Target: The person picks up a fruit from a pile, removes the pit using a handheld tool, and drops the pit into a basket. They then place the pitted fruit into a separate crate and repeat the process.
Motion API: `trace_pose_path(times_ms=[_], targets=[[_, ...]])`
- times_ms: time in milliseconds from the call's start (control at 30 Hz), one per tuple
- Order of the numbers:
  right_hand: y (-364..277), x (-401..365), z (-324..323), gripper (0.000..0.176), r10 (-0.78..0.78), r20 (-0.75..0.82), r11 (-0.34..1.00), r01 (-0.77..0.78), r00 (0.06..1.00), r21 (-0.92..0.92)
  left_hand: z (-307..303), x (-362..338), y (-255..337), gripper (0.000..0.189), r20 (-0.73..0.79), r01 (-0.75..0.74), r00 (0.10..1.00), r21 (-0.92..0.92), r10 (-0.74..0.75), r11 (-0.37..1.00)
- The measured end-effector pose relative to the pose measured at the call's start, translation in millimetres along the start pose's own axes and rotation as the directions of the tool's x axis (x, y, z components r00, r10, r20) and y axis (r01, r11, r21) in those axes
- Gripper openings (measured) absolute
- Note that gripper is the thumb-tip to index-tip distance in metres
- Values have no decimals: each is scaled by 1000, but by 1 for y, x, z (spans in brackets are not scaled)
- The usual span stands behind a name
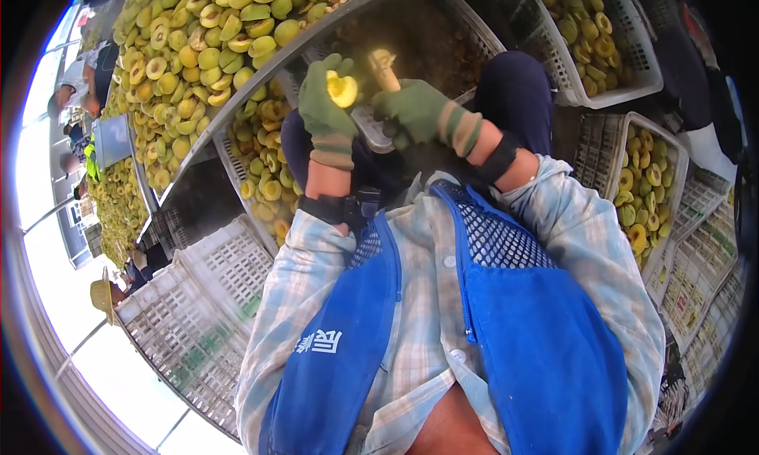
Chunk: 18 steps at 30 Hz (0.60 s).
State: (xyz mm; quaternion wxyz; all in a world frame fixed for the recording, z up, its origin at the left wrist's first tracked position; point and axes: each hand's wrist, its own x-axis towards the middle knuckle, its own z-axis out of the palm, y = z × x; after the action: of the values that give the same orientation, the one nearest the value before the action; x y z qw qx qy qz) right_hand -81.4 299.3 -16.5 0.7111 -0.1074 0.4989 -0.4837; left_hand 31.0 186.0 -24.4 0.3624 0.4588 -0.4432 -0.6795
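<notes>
My left hand (324, 111), in a green glove, is closed around a peach half (341, 89) with its yellow cut face and hollow turned up. Close beside it, my right hand (419, 111), gloved alike, grips a short wooden-handled tool (386, 71). The tool's upper end has a pale yellow tip; its exact kind does not show. Tool and fruit are apart. Both hands are above my lap, in front of a dark, dirty crate (474, 16). Below them a light-coloured edge with slots (371, 131) is partly hidden by the gloves.
A large heap of peach halves (202, 56) lies at upper left behind a metal rim (261, 71). Crates of halves stand by my left knee (265, 178), at upper right (589, 40) and at right (644, 186). Stacked white crates (198, 297) are at left. Other people (79, 87) are at far left.
</notes>
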Motion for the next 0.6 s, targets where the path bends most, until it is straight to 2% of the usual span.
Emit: trace_pose_path(times_ms=[33,133,167,267,333,367,400,467,500,567,600], targets=[[-13,-12,-1,20,69,165,990,-88,984,110,-4,-1,9,48,11,67,998,-61,-67,996],[-18,-11,7,22,34,169,997,-45,985,60,-27,4,24,49,20,76,997,-205,-73,976],[-12,8,1,26,118,243,975,-159,963,156,-34,5,32,50,-44,20,999,-192,-29,981],[-3,24,-11,30,129,122,980,-145,984,138,-93,25,38,45,-222,-177,968,-264,119,948],[2,24,-12,31,139,114,967,-160,984,199,-142,46,40,40,-317,-250,936,-288,154,924],[4,22,-10,32,146,104,958,-167,984,232,-159,47,39,39,-332,-352,884,-14,328,936],[5,20,-7,33,167,79,957,-181,983,227,-166,44,45,38,-336,-421,804,262,491,868],[6,18,-2,34,198,15,953,-196,980,231,-166,56,63,41,-487,-406,742,223,462,886],[10,20,0,31,175,-8,966,-170,985,197,-173,74,65,38,-301,-475,715,453,631,754],[13,21,7,29,178,-29,967,-169,984,192,-159,99,71,41,53,-415,761,806,646,422],[16,21,10,28,177,-43,967,-165,983,193,-141,113,72,46,158,-415,757,866,634,280]])
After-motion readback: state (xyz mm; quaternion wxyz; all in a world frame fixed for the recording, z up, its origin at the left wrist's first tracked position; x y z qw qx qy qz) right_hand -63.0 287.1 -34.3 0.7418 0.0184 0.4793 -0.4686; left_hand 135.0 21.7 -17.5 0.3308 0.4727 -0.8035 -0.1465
